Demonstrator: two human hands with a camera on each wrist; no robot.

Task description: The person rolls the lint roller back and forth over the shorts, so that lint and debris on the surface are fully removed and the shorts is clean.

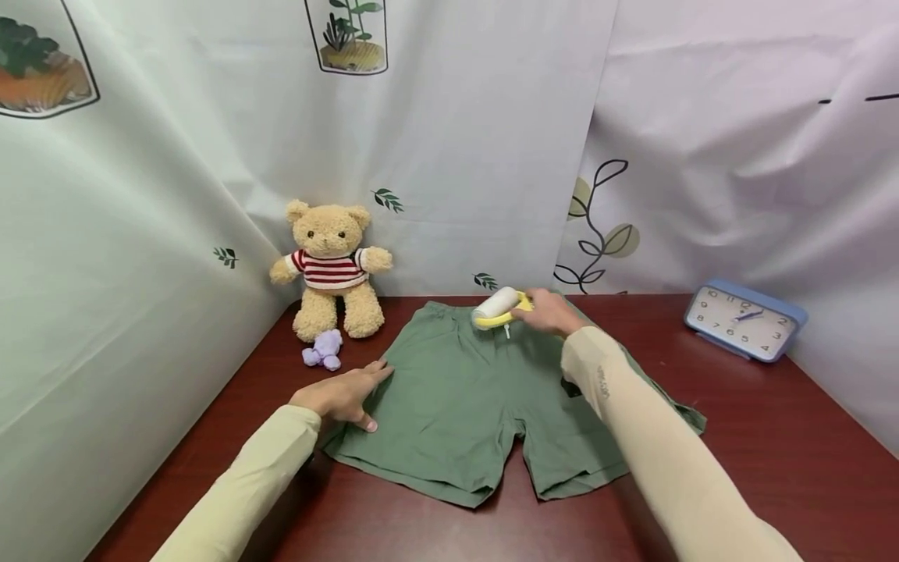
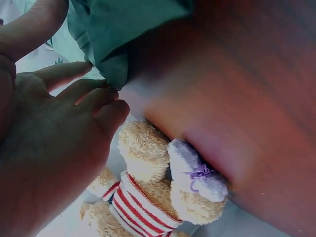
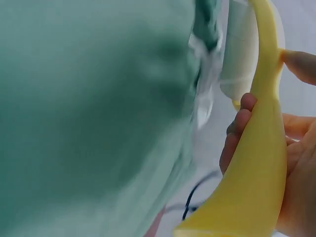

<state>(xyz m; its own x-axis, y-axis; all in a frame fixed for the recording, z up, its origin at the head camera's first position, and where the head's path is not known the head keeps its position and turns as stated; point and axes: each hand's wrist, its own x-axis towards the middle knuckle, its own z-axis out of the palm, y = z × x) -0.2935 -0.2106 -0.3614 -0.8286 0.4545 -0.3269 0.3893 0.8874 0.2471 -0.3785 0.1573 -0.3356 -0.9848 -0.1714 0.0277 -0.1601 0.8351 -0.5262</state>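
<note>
Green shorts (image 1: pixel 435 406) lie spread on the desk (image 1: pixel 393 527) between the two hands, the waistband toward the far edge and the leg hems toward the near edge. The left hand (image 1: pixel 342 393) rests at the outer side of the shorts, on the side toward the desk's left edge, its fingers extended and its thumb apart; it grips nothing. The right hand (image 1: pixel 546 312) is closed round the yellow handle of a lint roller (image 1: pixel 502 301), whose white roll is over the waistband, close to the desk's far edge; whether the roll touches the cloth I cannot tell. The shorts reach beneath the right forearm toward the right edge. A teddy bear (image 1: pixel 330 269) sits at the far left corner, a small purple toy (image 1: pixel 325 350) just in front of it. A blue clock (image 1: pixel 744 318) stands near the far right corner.
</note>
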